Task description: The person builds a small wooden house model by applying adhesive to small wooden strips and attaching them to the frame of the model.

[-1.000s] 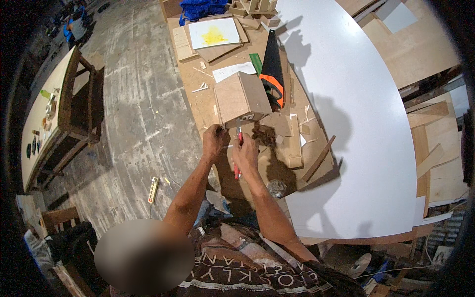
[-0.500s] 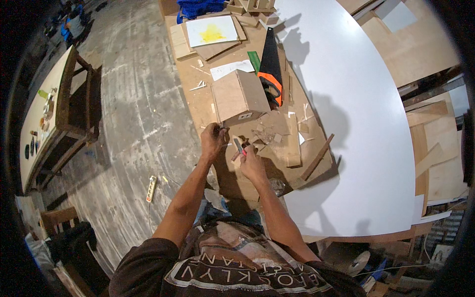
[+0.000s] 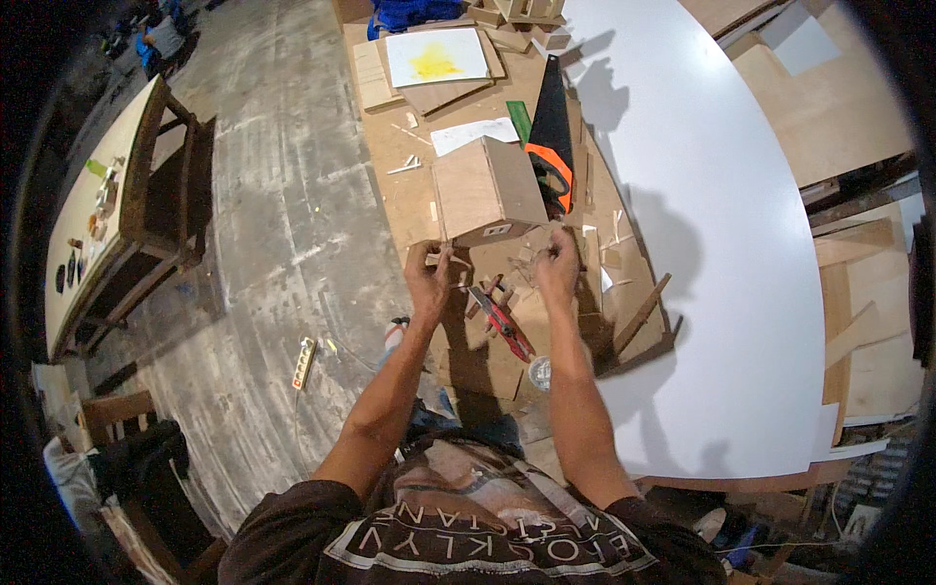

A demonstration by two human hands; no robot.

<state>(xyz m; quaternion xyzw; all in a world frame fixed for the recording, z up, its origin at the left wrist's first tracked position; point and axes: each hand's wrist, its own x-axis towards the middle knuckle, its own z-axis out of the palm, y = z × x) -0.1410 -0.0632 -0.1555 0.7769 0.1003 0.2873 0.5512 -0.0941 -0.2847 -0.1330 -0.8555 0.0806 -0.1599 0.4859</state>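
Note:
A small plywood house model (image 3: pixel 473 185) with a peaked top and a tiny window stands on the brown work board (image 3: pixel 395 195). At its near left corner, my left hand (image 3: pixel 427 273) has its fingers pinched together; what they grip is too small to tell. Just below the near right corner, my right hand (image 3: pixel 556 268) has curled fingers, with its contents hidden. A red utility knife (image 3: pixel 507 327) lies between my hands over small wood pieces. A black handsaw with an orange handle (image 3: pixel 551 156) lies right beside the house, near a green strip (image 3: pixel 517 119).
A white sheet (image 3: pixel 731 292) borders the board on the right, with plywood pieces (image 3: pixel 858 107) beyond. A second table (image 3: pixel 102 214) holds small items at left. A power strip (image 3: pixel 304 363) lies on the floor. People (image 3: pixel 156 44) are in the far background.
My right hand has let go of the red knife, which now lies on the board, and has moved up and right toward the house's corner. My left hand stays at the left corner.

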